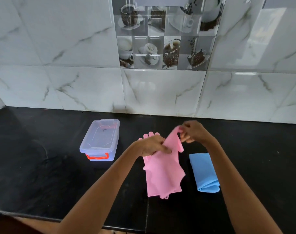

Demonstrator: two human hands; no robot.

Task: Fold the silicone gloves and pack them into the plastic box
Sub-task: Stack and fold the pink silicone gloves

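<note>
A person works a pair of pink silicone gloves [162,173] on a black worktop [42,166], midway through a folding-and-packing job. The left hand [152,146] presses flat on the gloves near their finger end, pinning them down, while the right hand [194,131] pinches one pink glove finger and lifts it up and back over the rest. The pink gloves lie at the middle of the worktop, cuffs toward its near edge; by the look of it, their fold has only begun. Just beside them on the right sits a blue item [204,173], already folded into a neat bundle, probably a second pair of gloves, though its material cannot be confirmed. The clear plastic box [100,141] with its red latch [97,157] stands to the left, nearer the back wall, lid on, so nothing appears packed yet; a pinkish tint at its far end is too faint to identify. The person's left hand hides part of the glove fingers, and how many pink layers are stacked cannot be told.
</note>
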